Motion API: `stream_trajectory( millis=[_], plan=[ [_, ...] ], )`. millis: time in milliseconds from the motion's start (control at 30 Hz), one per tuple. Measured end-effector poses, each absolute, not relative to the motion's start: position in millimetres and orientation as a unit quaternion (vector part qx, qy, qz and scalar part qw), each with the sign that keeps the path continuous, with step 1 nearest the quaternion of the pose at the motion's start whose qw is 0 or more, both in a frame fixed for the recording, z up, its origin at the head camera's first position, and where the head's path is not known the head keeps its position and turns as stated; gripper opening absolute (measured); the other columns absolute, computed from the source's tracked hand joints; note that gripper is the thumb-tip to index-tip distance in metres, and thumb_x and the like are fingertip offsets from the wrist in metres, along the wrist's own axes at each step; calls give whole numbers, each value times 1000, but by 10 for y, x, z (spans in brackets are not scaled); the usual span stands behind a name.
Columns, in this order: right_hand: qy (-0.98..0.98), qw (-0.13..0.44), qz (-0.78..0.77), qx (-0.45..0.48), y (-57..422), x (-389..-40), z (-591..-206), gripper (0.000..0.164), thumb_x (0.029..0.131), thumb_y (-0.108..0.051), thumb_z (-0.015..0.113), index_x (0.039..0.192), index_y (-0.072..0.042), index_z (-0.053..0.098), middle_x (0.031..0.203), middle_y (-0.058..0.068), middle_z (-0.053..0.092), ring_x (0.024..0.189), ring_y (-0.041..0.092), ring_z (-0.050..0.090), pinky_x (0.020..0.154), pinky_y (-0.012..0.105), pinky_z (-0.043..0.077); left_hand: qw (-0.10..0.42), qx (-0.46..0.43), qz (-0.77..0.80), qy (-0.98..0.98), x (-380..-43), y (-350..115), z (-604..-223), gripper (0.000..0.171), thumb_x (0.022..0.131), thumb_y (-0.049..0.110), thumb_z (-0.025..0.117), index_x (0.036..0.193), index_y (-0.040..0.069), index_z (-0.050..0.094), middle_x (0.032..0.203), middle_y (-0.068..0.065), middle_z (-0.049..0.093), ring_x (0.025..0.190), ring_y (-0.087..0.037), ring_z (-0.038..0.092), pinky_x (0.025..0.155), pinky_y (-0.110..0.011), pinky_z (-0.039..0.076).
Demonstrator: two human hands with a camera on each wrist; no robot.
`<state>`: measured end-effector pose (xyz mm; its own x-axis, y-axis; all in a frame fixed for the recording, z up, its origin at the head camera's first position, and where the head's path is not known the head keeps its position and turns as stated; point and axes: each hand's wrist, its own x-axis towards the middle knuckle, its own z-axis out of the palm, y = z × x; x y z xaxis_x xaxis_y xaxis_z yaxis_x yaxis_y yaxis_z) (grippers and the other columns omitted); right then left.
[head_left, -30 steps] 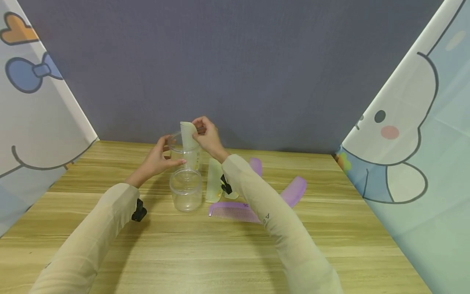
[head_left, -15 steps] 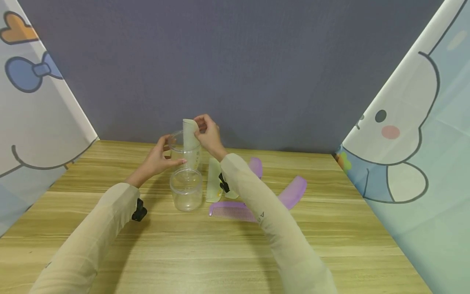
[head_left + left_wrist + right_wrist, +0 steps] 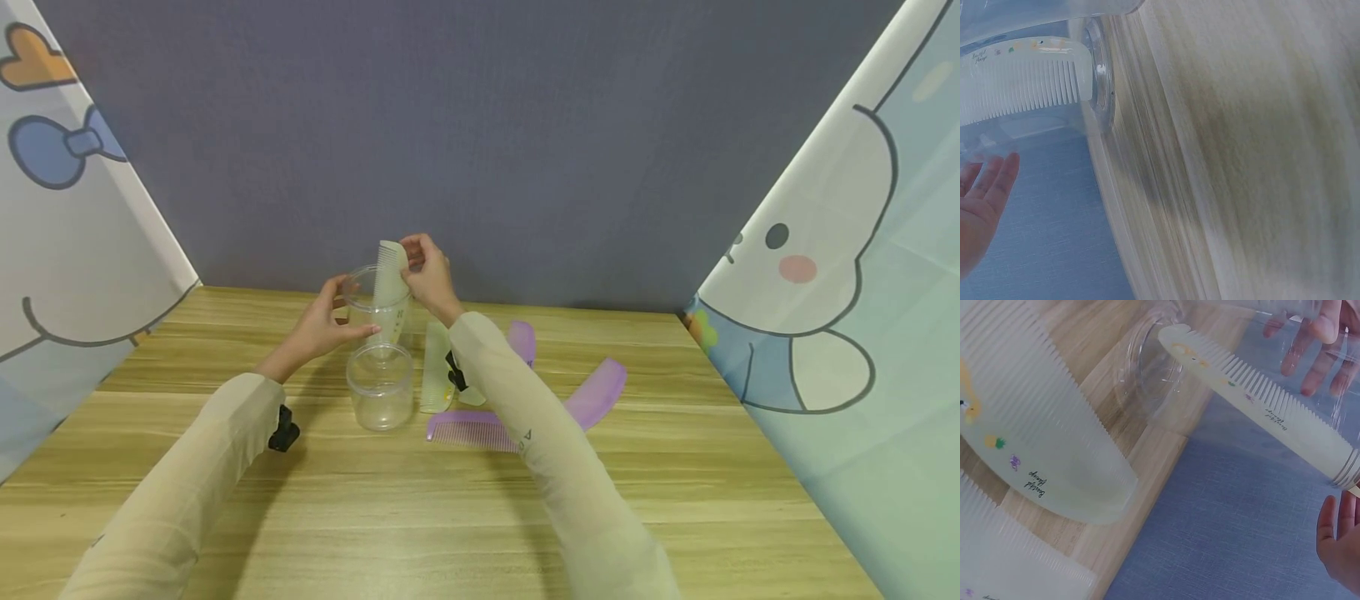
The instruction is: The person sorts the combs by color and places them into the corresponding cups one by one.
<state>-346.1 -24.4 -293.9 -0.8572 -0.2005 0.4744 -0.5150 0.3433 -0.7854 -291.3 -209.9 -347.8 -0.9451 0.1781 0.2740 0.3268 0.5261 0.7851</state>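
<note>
A pale green comb (image 3: 390, 275) stands tilted inside the rear clear plastic jar (image 3: 362, 318), its top end above the rim. My right hand (image 3: 431, 282) pinches that top end between thumb and fingers. Around the jar's left side and front, my left hand (image 3: 318, 327) holds it with spread fingers and thumb. The left wrist view has the comb (image 3: 1022, 81) through the clear wall, its lower end near the jar's base. In the right wrist view the comb (image 3: 1260, 406) slants inside the jar, with my right hand (image 3: 1342, 547) at the mouth.
A second clear jar (image 3: 381, 404) stands directly in front. Right of it lie pale green combs (image 3: 437, 375) and several purple pieces, including a comb (image 3: 467, 430) and a curved one (image 3: 602, 390), partly under my right sleeve. A grey wall (image 3: 525, 167) rises behind the table.
My right hand has shifted slightly right, and the comb's top has moved right with it, so the comb leans more. The left hand and both jars have stayed put.
</note>
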Motion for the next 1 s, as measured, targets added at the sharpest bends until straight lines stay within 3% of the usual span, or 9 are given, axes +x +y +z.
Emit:
stream_trajectory(
  millis=[367,700,900,1000],
  plan=[
    [-809,138,530,216,-227,-3456,-2951,38,80,9,59,116,-4,53,106,13,61,93,22,59,80,23,50,65,-145,-467,-870,-2697,-1960,-3230,90,78,10,72,141,-7,9,141,-31,27,125,-52,30,94,-60,40],
    [-799,110,543,233,-115,-3472,-2910,43,79,8,61,119,-1,50,110,17,60,96,27,60,76,22,52,74,-151,-464,-870,-2901,-2099,-3470,97,76,25,75,144,3,9,143,-24,28,126,-49,32,94,-58,42],
    [-781,71,566,255,53,-3306,-2747,44,80,12,58,122,8,45,116,28,54,102,40,56,86,37,50,73,-151,-464,-870,-2918,-2123,-3495,100,74,29,76,144,4,9,144,-22,29,127,-47,32,95,-57,42],
    [-787,64,556,259,142,-3241,-2707,43,81,11,58,122,10,44,117,29,52,103,40,54,88,37,50,72,-151,-465,-870,-2913,-2128,-3489,100,74,30,76,144,3,9,144,-22,29,127,-47,33,95,-57,41]
  ],
)
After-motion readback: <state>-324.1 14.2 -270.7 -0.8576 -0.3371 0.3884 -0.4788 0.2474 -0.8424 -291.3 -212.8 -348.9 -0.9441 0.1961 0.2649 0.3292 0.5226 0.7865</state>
